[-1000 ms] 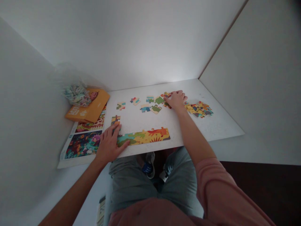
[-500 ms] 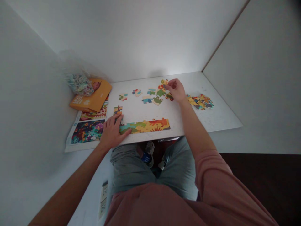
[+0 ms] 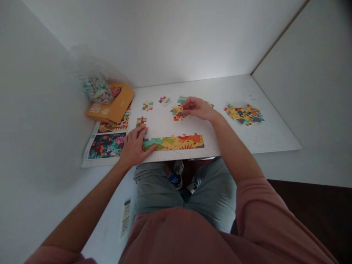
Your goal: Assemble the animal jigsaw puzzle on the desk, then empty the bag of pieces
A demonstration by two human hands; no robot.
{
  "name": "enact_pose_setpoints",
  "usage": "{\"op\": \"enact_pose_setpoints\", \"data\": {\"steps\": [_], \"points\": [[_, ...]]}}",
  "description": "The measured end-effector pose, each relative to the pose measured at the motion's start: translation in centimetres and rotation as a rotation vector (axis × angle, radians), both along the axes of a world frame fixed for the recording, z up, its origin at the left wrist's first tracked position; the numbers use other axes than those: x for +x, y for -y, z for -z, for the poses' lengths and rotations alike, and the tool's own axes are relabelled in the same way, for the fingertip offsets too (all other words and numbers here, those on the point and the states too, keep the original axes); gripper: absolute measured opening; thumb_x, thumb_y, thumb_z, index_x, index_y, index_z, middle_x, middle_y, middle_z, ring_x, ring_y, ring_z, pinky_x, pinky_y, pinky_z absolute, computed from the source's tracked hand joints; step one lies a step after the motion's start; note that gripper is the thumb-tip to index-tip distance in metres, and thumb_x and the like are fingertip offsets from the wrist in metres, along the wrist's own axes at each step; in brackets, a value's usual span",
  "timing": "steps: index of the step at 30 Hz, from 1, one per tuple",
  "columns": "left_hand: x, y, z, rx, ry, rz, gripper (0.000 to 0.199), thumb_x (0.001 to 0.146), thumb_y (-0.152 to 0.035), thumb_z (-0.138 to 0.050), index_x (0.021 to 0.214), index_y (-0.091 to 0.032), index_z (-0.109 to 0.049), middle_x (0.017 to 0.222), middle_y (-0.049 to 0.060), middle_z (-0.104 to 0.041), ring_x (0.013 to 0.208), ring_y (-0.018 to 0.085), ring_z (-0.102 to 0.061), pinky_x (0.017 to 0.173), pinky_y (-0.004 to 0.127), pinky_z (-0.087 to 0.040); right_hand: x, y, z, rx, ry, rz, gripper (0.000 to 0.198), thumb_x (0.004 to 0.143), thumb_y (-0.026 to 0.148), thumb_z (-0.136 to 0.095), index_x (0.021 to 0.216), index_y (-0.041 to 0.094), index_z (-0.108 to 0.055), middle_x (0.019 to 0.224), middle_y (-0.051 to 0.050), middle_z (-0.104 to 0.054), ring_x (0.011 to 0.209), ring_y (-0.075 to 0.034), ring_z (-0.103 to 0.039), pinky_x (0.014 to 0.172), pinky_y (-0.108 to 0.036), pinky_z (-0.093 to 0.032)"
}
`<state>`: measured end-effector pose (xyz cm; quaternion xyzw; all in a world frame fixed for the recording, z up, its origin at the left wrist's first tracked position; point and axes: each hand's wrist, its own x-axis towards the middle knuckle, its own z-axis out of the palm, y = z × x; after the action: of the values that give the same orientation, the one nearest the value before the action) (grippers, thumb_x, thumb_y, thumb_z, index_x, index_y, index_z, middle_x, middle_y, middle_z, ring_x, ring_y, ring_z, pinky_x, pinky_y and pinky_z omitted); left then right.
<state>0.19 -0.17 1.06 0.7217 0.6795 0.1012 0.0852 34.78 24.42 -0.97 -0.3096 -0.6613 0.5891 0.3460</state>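
A joined strip of puzzle (image 3: 178, 142), yellow, green and orange, lies along the table's front edge. My left hand (image 3: 135, 146) rests flat with fingers spread over its left corner and touches the short upright column of joined pieces (image 3: 141, 121). My right hand (image 3: 198, 108) pinches a small joined cluster of puzzle pieces (image 3: 178, 113), yellow with red and green, above the middle of the table. Behind and under this hand are other loose pieces, partly hidden. Two loose pieces, a green and pink piece (image 3: 147, 106) and a pink and blue piece (image 3: 165, 101), lie further left.
A heap of puzzle pieces (image 3: 244, 114) lies on the right of the white table (image 3: 275, 139). On the left, a clear bag of pieces (image 3: 97, 90) sits on an orange package (image 3: 110, 110), over printed picture sheets (image 3: 106, 146). White walls border the back and right.
My right hand has moved left and nearer to me, carrying the puzzle pieces from the back of the group. My left hand stays on the corner. The whole view has shifted slightly.
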Motion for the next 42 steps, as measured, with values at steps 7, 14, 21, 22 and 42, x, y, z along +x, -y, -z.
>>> {"op": "enact_pose_setpoints", "data": {"steps": [7,14,21,22,42], "points": [[0.0,0.0,-0.2,-0.013,0.017,-0.001,0.096,0.114,-0.074,-0.072,0.194,-0.023,-0.060,0.200,0.026,-0.056,0.184,0.055,-0.055,0.155,0.074,-0.044,0.0,0.0,0.2,0.017,-0.028,-0.009,0.061,0.068,0.056,-0.126,0.096,0.031,-0.078,0.095,0.000,-0.089,0.094,-0.026,-0.084,0.090,-0.043,-0.075],[0.0,0.0,-0.2,0.001,0.048,-0.010,0.095,0.112,-0.078,-0.069,0.197,-0.036,-0.057,0.201,0.017,-0.058,0.184,0.053,-0.055,0.155,0.078,-0.043,-0.4,0.4,-0.2,-0.009,0.002,0.017,0.052,0.076,0.035,-0.124,0.096,0.029,-0.076,0.096,-0.002,-0.088,0.092,-0.024,-0.083,0.090,-0.040,-0.073],[0.0,0.0,-0.1,-0.006,0.006,-0.002,0.095,0.115,-0.076,-0.068,0.195,-0.024,-0.059,0.201,0.023,-0.056,0.185,0.052,-0.054,0.157,0.072,-0.043,0.1,0.5,-0.8,-0.011,0.004,0.034,0.050,0.079,0.031,-0.123,0.101,0.026,-0.078,0.095,-0.004,-0.086,0.091,-0.024,-0.082,0.091,-0.041,-0.072],[0.0,0.0,-0.1,-0.006,0.002,0.001,0.095,0.116,-0.076,-0.067,0.195,-0.023,-0.059,0.201,0.023,-0.055,0.185,0.052,-0.054,0.157,0.071,-0.042,0.1,0.5,-0.8,-0.008,-0.002,0.032,0.051,0.079,0.032,-0.123,0.101,0.026,-0.078,0.095,-0.004,-0.087,0.091,-0.023,-0.082,0.091,-0.040,-0.072],[-0.4,-0.2,0.4,0.017,0.132,0.011,0.104,0.108,-0.089,-0.069,0.191,-0.026,-0.064,0.197,0.028,-0.057,0.182,0.063,-0.053,0.152,0.090,-0.039,0.0,-0.2,0.3,-0.001,-0.010,-0.023,0.060,0.074,0.049,-0.126,0.103,0.028,-0.077,0.094,-0.001,-0.088,0.091,-0.023,-0.082,0.088,-0.038,-0.070]]}}
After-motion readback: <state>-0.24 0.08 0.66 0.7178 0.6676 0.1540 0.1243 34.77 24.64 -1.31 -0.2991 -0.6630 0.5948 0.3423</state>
